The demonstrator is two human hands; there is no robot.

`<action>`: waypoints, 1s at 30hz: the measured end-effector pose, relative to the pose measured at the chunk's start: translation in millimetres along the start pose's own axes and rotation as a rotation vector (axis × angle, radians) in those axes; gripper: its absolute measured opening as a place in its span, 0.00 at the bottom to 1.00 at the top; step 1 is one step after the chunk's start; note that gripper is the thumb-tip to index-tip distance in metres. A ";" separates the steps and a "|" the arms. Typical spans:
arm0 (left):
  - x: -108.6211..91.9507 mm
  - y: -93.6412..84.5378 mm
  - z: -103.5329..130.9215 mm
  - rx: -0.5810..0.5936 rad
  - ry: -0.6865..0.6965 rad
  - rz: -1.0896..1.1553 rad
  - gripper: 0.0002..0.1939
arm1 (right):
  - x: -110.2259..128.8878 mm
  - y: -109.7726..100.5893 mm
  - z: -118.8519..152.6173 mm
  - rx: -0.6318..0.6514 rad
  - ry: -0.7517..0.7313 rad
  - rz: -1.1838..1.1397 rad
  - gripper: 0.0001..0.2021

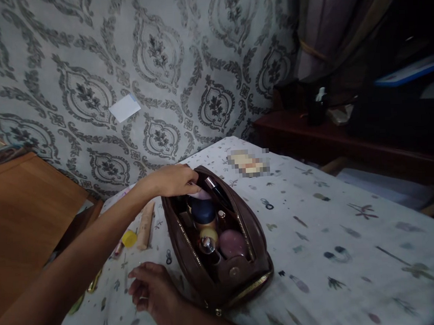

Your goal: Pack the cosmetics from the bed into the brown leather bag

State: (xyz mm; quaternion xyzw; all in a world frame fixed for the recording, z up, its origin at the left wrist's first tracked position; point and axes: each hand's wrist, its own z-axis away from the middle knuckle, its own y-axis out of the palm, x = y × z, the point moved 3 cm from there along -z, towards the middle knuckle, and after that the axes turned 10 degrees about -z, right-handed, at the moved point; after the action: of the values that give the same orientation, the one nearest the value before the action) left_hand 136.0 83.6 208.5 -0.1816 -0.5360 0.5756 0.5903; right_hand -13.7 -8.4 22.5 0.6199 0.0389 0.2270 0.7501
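A brown makeup bag (186, 252) lies unzipped on the patterned cloth. At its far end my left hand (177, 179) reaches in, the fingers closed on a pale pink item (200, 194) whose kind is mostly hidden. Inside the bag are a dark blue-capped container (203, 211), a clear round-topped bottle (207, 242), a round pink case (232, 243) and a black tube with a shiny end (216, 189). My right hand (155, 291) is left of the bag's near end, apart from it, with loosely bent fingers spread and nothing in them.
Left of the bag lie a beige tube (146, 226), a yellow round lid (129, 238) and small items partly behind my left arm. A blurred-out pale object (248, 162) sits toward the back. A wooden cabinet (28, 208) stands left, a dark red shelf (292, 128) right.
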 end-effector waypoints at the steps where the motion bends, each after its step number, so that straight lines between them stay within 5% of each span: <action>1: 0.7 0.4 0.3 -0.016 -0.016 -0.003 0.16 | 0.3 0.3 0.3 -0.001 -0.001 0.002 0.17; 6: 11.0 -2.8 6.4 -0.102 -0.094 0.041 0.16 | 0.4 1.2 1.8 0.005 0.003 -0.003 0.16; 11: 32.4 -28.3 36.2 -0.208 -0.147 0.111 0.19 | -0.1 0.1 0.3 0.007 0.008 -0.013 0.18; 17: 48.9 -58.1 78.1 -0.159 -0.130 0.154 0.20 | 0.4 1.2 1.1 0.008 0.021 -0.001 0.17; 24: 19.5 -50.4 76.0 -0.009 0.011 0.180 0.14 | -1.5 0.4 0.7 0.009 0.026 -0.003 0.15; 30: -5.7 -30.5 62.6 0.030 -0.041 0.026 0.09 | -3.7 -1.4 -2.1 0.010 0.022 -0.023 0.17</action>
State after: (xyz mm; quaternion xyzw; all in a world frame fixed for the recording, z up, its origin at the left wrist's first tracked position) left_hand 99.4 45.1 254.0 -0.1679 -0.5368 0.5947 0.5745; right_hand -17.3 -8.1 19.9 0.6205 0.0552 0.2250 0.7492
